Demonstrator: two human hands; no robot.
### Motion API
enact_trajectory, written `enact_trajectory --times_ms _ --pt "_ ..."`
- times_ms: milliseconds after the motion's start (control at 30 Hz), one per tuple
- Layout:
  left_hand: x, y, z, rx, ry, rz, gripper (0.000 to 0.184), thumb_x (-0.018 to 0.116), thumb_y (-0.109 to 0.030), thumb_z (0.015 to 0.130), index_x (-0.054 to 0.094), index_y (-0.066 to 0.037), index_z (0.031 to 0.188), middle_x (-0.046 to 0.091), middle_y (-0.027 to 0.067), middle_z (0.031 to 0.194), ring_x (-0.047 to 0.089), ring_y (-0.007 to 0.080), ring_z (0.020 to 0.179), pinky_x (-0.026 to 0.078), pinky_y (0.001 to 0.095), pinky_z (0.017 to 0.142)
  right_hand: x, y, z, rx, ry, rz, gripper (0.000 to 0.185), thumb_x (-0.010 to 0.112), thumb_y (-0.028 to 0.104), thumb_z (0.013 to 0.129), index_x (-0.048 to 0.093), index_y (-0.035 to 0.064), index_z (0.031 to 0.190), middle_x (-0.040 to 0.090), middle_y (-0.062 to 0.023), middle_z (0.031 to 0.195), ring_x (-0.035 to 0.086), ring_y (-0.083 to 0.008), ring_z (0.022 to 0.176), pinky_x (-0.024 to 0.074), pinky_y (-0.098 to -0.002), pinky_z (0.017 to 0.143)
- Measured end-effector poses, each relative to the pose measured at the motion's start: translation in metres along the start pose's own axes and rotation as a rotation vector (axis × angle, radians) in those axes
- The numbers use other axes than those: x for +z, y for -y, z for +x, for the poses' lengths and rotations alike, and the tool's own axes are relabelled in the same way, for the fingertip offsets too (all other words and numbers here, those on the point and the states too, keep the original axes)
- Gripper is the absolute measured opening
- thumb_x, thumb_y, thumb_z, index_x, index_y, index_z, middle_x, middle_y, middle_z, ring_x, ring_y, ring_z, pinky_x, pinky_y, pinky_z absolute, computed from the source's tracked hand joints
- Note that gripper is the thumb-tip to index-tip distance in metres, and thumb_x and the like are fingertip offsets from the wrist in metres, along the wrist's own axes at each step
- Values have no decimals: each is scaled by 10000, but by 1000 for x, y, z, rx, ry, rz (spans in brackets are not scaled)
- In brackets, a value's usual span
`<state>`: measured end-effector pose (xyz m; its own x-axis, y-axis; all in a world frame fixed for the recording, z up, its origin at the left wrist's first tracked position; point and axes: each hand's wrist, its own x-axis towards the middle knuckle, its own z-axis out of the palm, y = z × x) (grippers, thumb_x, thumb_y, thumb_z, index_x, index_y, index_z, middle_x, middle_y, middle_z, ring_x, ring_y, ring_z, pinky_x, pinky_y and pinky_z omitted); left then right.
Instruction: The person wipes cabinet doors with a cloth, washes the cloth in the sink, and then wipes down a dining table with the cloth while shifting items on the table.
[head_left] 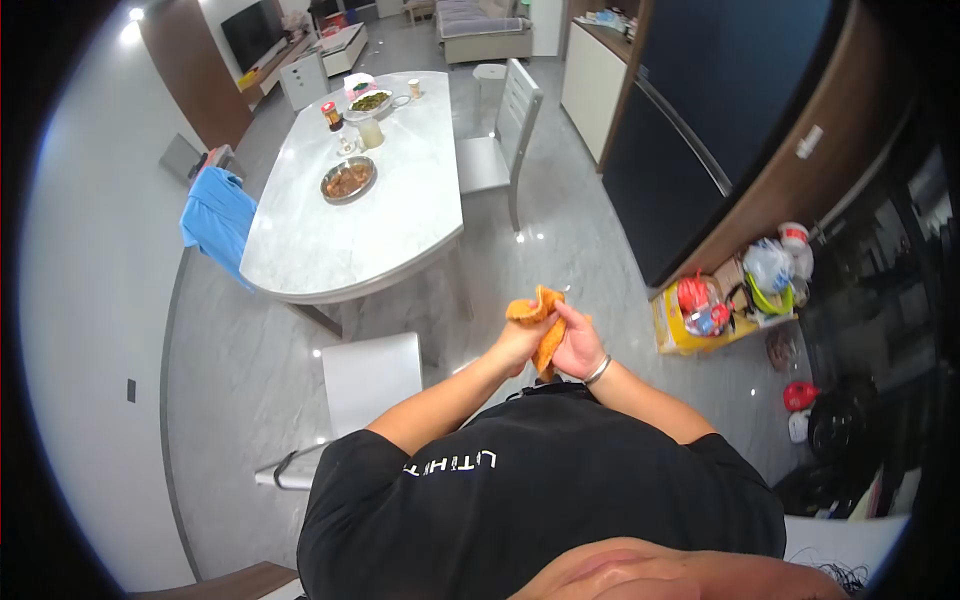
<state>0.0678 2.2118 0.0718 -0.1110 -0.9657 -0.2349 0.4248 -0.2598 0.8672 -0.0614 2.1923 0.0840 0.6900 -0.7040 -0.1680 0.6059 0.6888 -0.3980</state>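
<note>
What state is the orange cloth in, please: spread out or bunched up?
Bunched up: the orange cloth is crumpled between left hand and right hand.

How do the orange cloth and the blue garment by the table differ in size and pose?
The orange cloth is bunched up in the left hand, against the right hand; the blue garment hangs draped beside the table. The orange cloth looks smaller than the blue garment. Both look like soft, creased fabric.

Upper garment: black short-sleeved fabric shirt (600, 480).
Chest marking: white printed block lettering (450, 464), not fully legible.
Right wrist: slim silver-coloured rounded metal bangle (598, 371).
</note>
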Motion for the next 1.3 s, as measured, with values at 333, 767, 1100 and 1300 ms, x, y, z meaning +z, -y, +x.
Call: enact_trajectory --times_ms 333,767,1100,1300 --pt "-131 -79 197 -291 -208 69 616 698 -391 894 460 -61 1355 614 98 1241 659 213 1039 558 385 792 -53 166 295 397 5 -871 355 504 346 1015 570 86 1248 656 -11 1076 626 -97 864 525 -258 680" --pt "-364 -106 362 228 -1039 568 729 735 -163 846 338 -21 1440 472 212 1350 609 194 960 525 301 772 -80 192 747 36 -165 -1592 377 599 288 939 577 41 1223 648 -40 927 565 -109 685 463 -263 553" --pt "-360 -138 373 -130 -1086 206 493 692 -153 876 517 13 1306 586 139 1265 586 126 828 504 276 777 -67 187 915 377 -120 -1075 355 592 149 905 566 33 1239 671 -104 1074 613 -156 859 515 -289 726" --pt "-362 -150 354 -249 -1367 60 462 682 -156 884 532 -23 1300 594 125 1246 582 123 852 490 266 743 -27 163 1066 333 -90 -803 424 523 149 948 451 9 1341 638 -166 1172 637 -256 1000 542 -360 823"
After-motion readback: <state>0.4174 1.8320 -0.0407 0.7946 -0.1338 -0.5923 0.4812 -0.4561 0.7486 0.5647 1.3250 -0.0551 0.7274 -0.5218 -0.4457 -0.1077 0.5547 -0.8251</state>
